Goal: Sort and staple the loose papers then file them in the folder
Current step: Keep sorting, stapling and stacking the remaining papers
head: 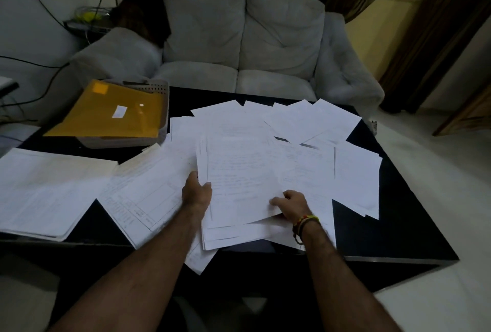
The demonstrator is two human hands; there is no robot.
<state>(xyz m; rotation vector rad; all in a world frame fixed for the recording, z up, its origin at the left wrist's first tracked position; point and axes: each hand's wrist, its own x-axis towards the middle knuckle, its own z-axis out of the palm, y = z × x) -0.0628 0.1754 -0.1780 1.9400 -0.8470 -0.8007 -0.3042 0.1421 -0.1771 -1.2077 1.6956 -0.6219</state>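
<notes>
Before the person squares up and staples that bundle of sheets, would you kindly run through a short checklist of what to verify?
1. Left hand grips the bundle at its left edge: ok.
2. Right hand pinches the bundle's lower right corner: ok.
3. Bundle edges aligned: not ok, the lower sheets fan out unevenly.
4. Stapler within reach: cannot tell, none is visible on the table.
5. Yellow folder ready: ok, it lies across the grey tray at far left.
6. All loose papers gathered: not ok, many lie spread over the table.

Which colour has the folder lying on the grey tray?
Yellow folder, seen in the head view.
</notes>
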